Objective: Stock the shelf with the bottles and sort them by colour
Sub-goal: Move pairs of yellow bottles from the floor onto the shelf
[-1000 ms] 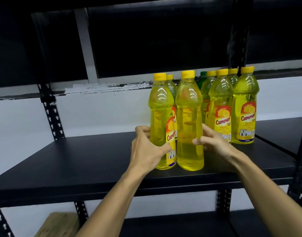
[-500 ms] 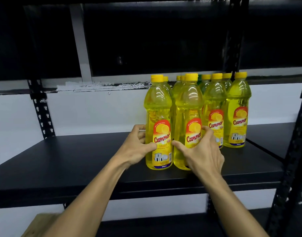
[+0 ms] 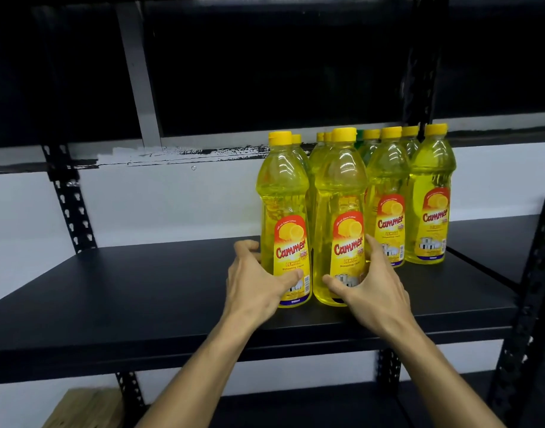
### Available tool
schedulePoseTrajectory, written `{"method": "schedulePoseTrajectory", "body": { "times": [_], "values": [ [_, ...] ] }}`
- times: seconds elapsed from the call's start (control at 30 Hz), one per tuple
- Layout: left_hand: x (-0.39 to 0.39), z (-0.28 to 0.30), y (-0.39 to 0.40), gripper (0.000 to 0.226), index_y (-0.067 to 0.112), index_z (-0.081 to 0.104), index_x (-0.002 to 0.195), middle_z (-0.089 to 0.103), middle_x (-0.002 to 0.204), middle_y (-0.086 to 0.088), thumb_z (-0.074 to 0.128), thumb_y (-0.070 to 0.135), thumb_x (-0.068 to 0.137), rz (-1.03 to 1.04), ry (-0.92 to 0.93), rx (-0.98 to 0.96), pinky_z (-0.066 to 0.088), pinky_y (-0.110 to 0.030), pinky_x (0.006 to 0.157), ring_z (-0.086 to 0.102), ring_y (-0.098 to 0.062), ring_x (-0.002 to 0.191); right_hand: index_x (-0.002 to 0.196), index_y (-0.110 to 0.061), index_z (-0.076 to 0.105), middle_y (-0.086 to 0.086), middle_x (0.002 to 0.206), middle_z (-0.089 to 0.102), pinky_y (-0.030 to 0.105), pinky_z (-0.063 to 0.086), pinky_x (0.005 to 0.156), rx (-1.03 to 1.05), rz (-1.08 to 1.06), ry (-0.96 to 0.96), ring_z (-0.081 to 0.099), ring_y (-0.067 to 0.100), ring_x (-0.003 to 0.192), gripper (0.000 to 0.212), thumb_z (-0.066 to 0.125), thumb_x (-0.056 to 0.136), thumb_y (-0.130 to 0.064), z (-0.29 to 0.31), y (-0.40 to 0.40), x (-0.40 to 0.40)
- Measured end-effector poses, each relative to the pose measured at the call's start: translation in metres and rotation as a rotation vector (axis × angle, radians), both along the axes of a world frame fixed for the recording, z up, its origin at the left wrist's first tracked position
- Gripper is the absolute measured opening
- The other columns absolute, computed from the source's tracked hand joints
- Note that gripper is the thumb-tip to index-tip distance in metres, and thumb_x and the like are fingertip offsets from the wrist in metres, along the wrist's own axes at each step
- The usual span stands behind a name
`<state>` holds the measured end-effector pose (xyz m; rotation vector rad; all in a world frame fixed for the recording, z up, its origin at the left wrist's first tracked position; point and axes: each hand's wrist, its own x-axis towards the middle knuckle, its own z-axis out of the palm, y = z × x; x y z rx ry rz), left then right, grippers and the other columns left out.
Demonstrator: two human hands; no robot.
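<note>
Two bottles sit under my hands at the front of the shelf (image 3: 126, 298). My left hand (image 3: 258, 282) cups the lower part of the left front bottle (image 3: 285, 223), thumb across the bottom of its label and fingers curled round the far side. My right hand (image 3: 373, 288) wraps the base of the right front bottle (image 3: 340, 217), thumb low on the label and fingers reaching behind. Both grips look loose, more steadying than lifting, and both bottles stand upright on the board.

A second ago the right bottle showed me its bare back and the left one was turned half sideways. Now both labels face straight out, so I judge the facing-up of this pair is about done and I can let go.

Each label reads "Cammer" in red script over a lemon picture, then "LEMON", then a line I take to be "Dishwashing Liquid". Small print at the foot of the left one looks like "900ml", though it is blurred.

Just to the right stand two more yellow bottles (image 3: 388, 199), labels forward, with further yellow caps behind them. One green bottle (image 3: 362, 143) shows among the back row, so the colours are not fully sorted yet, I think. Left of my hands the shelf holds nothing. Below, a piece of wood (image 3: 86, 409) lies at the lower left.
</note>
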<state>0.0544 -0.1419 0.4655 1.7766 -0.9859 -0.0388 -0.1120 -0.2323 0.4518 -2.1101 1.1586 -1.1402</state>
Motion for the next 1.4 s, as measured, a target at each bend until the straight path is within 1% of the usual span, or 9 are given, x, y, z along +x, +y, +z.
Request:
{"method": "schedulePoseTrajectory", "body": {
  "times": [0.1,0.2,0.3,0.43,0.63,0.87,1.13,1.27,1.4],
  "values": [
    [-0.001,0.001,-0.005,0.073,0.024,0.041,0.12,0.057,0.111,0.009,0.087,0.044,0.067,-0.012,-0.016,0.014,0.055,-0.025,0.076,0.062,-0.01,0.098,0.151,-0.026,0.011,-0.002,0.15,0.037,0.048,0.041,0.101,0.005,-0.032,-0.001,0.042,0.024,0.133,0.107,0.077,0.071,-0.055,0.001,-0.002,0.005],
    [0.001,0.002,-0.017,0.065,0.025,0.044,0.117,0.059,0.117,0.005,0.085,0.042,0.07,-0.005,-0.054,0.039,0.057,-0.032,0.081,0.063,-0.014,0.101,0.15,-0.023,0.015,0.001,0.148,0.039,0.047,0.042,0.099,0.013,-0.068,0.017,0.043,0.026,0.132,0.103,0.077,0.072,-0.053,0.005,-0.008,0.011],
    [0.005,0.003,-0.034,0.068,0.025,0.047,0.122,0.053,0.118,0.001,0.084,0.047,0.069,0.041,-0.085,0.079,0.056,-0.038,0.085,0.061,-0.018,0.103,0.15,-0.02,0.017,0.007,0.145,0.032,0.045,0.043,0.096,-0.01,-0.133,0.103,0.037,0.029,0.132,0.1,0.075,0.075,-0.053,0.011,-0.017,0.016],
    [0.009,0.001,-0.057,0.072,0.027,0.05,0.124,0.06,0.116,0.001,0.083,0.053,0.065,0.069,-0.075,0.092,0.057,-0.043,0.083,0.063,-0.02,0.101,0.151,-0.012,0.014,0.012,0.142,0.028,0.043,0.043,0.095,-0.026,-0.181,0.176,0.031,0.03,0.133,0.098,0.072,0.081,-0.049,0.017,-0.031,0.023],
    [0.006,0.001,-0.079,0.076,0.022,0.05,0.127,0.06,0.118,0.0,0.082,0.054,0.066,0.117,-0.093,0.091,0.057,-0.043,0.083,0.062,-0.021,0.104,0.153,-0.005,0.003,0.018,0.144,0.03,0.04,0.04,0.1,-0.043,-0.19,0.232,0.032,0.032,0.132,0.096,0.065,0.089,-0.041,0.021,-0.045,0.034],
    [0.008,0.002,-0.091,0.075,0.018,0.047,0.131,0.054,0.121,-0.004,0.081,0.049,0.071,0.114,-0.106,0.103,0.055,-0.039,0.086,0.058,-0.023,0.111,0.152,-0.006,0.009,0.018,0.145,0.022,0.039,0.042,0.097,-0.068,-0.208,0.211,0.033,0.033,0.131,0.094,0.069,0.087,-0.036,0.02,-0.054,0.038],
    [0.01,0.001,-0.095,0.075,0.02,0.045,0.132,0.054,0.123,-0.004,0.08,0.051,0.072,0.095,-0.114,0.088,0.056,-0.038,0.083,0.058,-0.023,0.111,0.152,-0.003,0.006,0.02,0.147,0.02,0.04,0.038,0.103,-0.064,-0.215,0.224,0.028,0.037,0.133,0.094,0.068,0.089,-0.034,0.02,-0.06,0.044],
    [0.009,0.001,-0.095,0.074,0.02,0.045,0.131,0.054,0.123,-0.004,0.08,0.05,0.073,0.092,-0.119,0.078,0.056,-0.04,0.084,0.059,-0.024,0.111,0.152,-0.001,0.007,0.021,0.149,0.02,0.042,0.036,0.108,-0.053,-0.219,0.213,0.028,0.038,0.135,0.094,0.069,0.088,-0.032,0.022,-0.063,0.046],
    [0.01,0.001,-0.094,0.076,0.019,0.044,0.133,0.054,0.124,-0.005,0.079,0.051,0.073,0.095,-0.126,0.083,0.055,-0.043,0.087,0.057,-0.025,0.113,0.151,0.002,0.006,0.023,0.148,0.021,0.04,0.035,0.107,-0.092,-0.226,0.226,0.03,0.037,0.133,0.091,0.066,0.09,-0.031,0.019,-0.06,0.049]
  ]
}}
